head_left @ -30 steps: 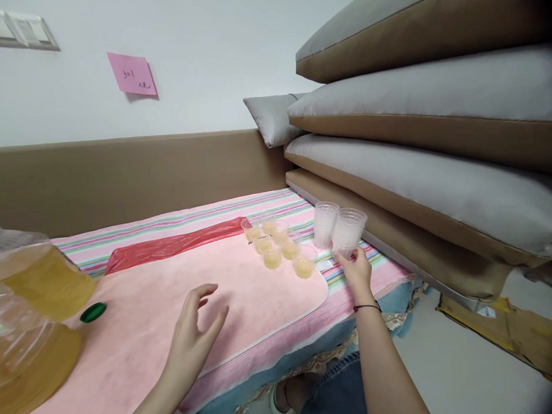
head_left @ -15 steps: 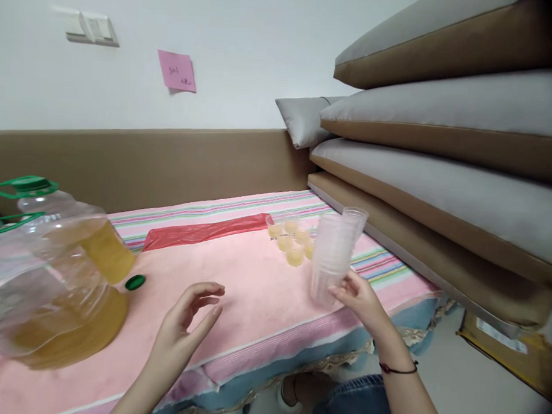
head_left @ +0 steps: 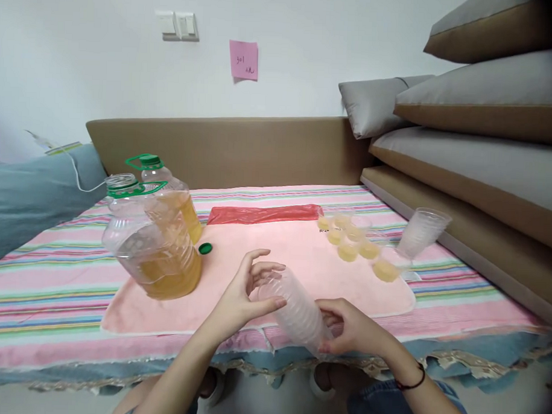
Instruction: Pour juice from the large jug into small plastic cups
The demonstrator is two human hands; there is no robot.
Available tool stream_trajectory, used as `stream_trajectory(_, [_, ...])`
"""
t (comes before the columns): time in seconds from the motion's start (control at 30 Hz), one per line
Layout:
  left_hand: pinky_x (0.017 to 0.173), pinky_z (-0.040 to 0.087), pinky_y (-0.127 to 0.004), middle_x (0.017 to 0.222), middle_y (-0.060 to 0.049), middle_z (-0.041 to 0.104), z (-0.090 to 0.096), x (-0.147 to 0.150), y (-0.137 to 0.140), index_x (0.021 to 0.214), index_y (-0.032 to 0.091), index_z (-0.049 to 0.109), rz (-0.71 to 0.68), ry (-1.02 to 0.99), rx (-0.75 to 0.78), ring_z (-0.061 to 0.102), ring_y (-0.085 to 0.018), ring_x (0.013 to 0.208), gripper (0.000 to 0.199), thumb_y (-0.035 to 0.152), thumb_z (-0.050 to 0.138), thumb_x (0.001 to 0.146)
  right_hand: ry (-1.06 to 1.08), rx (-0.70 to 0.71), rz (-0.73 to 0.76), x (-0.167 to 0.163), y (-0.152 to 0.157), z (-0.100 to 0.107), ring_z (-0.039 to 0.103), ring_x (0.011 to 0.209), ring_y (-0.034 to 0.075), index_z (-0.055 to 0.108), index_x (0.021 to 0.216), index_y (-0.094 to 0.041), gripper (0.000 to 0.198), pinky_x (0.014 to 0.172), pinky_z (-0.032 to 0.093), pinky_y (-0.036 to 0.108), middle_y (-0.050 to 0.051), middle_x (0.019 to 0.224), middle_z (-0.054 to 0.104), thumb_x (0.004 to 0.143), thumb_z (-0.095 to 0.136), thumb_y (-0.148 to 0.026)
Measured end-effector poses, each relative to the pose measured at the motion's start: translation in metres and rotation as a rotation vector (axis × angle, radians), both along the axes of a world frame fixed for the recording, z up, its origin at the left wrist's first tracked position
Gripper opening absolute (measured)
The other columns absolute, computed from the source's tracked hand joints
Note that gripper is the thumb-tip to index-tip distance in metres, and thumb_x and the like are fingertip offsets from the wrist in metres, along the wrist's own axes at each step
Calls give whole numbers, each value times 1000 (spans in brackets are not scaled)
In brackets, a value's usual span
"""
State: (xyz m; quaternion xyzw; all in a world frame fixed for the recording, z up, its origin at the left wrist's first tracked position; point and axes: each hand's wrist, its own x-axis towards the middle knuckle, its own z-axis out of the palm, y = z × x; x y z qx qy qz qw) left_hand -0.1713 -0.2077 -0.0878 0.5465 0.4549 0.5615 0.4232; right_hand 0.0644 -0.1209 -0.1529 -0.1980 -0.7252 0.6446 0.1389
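Observation:
A long stack of clear plastic cups (head_left: pixel 299 310) is tilted between my hands at the front of the pink cloth (head_left: pixel 236 314). My right hand (head_left: pixel 353 327) is closed around its lower right end. At the upper left end, the thumb and fingers of my left hand (head_left: pixel 248 293) curve around the cup rim, with the index finger raised off it. Several plastic cups of yellow liquid (head_left: pixel 347 252) stand together at the right of the cloth. Just beyond them leans a shorter stack of clear cups (head_left: pixel 422 233).
Two big bottles of yellow liquid stand at left: the front bottle (head_left: pixel 165 263) uncapped, the rear bottle (head_left: pixel 191 219) green-capped. A green cap (head_left: pixel 205 248) lies beside them. Behind is a red plastic bag (head_left: pixel 262 215). Stacked cushions (head_left: pixel 477 159) rise at right.
The view has swung left. My right hand has brought the cup stack in front of me and tilted it, while my left hand has come onto its upper end.

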Motion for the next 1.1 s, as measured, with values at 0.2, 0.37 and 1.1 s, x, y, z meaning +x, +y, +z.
stream_trajectory(0.2, [99,48,-46,112,-11,70,11,-10,-3,121,26,42,169,-50,84,67,-24,100,72,33,84,63,-42,92,12,3,2,-1,61,90,22,68,103,-14,42,76,47,25,3,95,65,66,78,-31])
stream_trajectory(0.37, [88,54,-41,111,-11,71,18,-17,-4,121,25,42,207,-101,157,69,-22,95,70,36,83,66,-80,145,-26,6,6,-5,61,88,20,68,104,-14,43,73,48,23,2,96,66,65,78,-31])
stream_trajectory(1.1, [86,51,-44,125,-15,62,-45,-27,47,121,25,38,397,428,42,64,-23,95,68,42,75,67,418,422,-1630,167,78,-19,62,93,27,61,88,-16,60,95,47,45,10,97,65,49,85,-54])
